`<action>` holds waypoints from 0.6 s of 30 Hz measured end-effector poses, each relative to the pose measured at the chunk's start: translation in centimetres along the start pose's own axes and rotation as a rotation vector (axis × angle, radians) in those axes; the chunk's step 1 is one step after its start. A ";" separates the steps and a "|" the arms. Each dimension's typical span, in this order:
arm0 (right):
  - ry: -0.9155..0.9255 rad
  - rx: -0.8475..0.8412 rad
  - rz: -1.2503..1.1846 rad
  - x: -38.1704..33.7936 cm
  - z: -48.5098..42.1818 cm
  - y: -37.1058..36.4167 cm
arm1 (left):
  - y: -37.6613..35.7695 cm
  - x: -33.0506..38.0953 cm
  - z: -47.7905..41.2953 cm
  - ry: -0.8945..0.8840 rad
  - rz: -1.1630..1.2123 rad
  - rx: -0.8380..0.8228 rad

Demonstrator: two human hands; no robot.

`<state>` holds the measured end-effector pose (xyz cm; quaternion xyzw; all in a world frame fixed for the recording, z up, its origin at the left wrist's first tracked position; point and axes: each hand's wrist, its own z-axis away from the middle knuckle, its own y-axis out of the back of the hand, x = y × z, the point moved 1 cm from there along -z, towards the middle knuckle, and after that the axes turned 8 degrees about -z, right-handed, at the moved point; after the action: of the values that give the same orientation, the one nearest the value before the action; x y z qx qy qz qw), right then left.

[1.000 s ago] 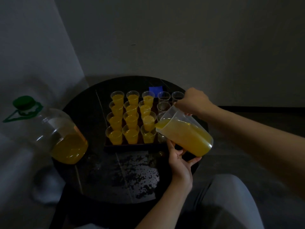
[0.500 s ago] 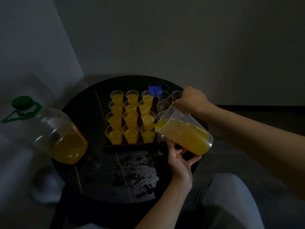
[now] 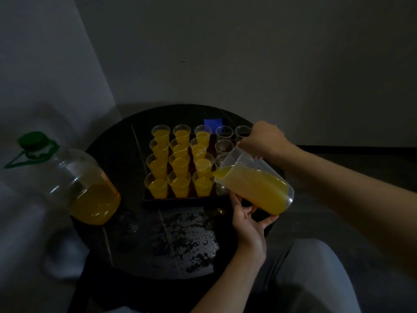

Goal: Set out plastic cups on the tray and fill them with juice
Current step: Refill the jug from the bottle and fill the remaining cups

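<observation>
A dark tray (image 3: pixel 180 200) on the round black table (image 3: pixel 126 227) holds rows of clear plastic cups. Several on the left are full of orange juice (image 3: pixel 180 186); the empty cups (image 3: pixel 224 133) stand on the right. A clear jug (image 3: pixel 255 185) of juice is tilted, its spout over the third column's front cups (image 3: pixel 203 185). My right hand (image 3: pixel 261 140) grips the jug's top at the handle side. My left hand (image 3: pixel 247 219) supports the jug's bottom from below with fingers spread against it.
A big clear bottle (image 3: pixel 85 188) with a green cap, partly full of juice, stands at the table's left edge. A small blue thing (image 3: pixel 212 122) lies behind the tray. The table's front is wet with speckles. A white wall is on the left, and my knee is at the lower right.
The jug has shifted slightly toward the tray's front with both hands still on it; the juice level at the spout stays near the lip.
</observation>
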<state>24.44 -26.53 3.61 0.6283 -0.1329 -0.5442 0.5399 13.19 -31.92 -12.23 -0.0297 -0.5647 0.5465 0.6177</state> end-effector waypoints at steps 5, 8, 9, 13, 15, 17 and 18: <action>0.011 -0.005 -0.003 -0.2 0.4 0.1 | -0.3 0.2 0.0 0.016 0.019 0.018; 0.021 -0.012 -0.022 0.0 0.5 0.2 | -0.2 0.3 0.0 0.006 0.011 0.004; 0.025 -0.010 -0.031 0.1 0.6 0.2 | 0.0 0.4 -0.1 0.000 0.007 0.002; 0.040 0.039 -0.055 0.6 0.5 0.0 | 0.5 1.1 -0.3 -0.014 -0.016 0.011; 0.042 0.055 -0.077 0.7 0.6 0.0 | 0.6 1.8 -0.2 -0.025 -0.019 0.023; 0.041 0.052 -0.135 0.8 0.6 0.2 | 0.8 2.4 -0.1 -0.024 -0.024 0.029; 0.042 0.040 -0.171 0.8 0.6 0.4 | 0.9 2.7 -0.1 -0.024 -0.026 0.028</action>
<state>24.38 -27.60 3.64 0.6592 -0.0783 -0.5722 0.4815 12.00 -29.57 -11.07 -0.0070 -0.5647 0.5464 0.6184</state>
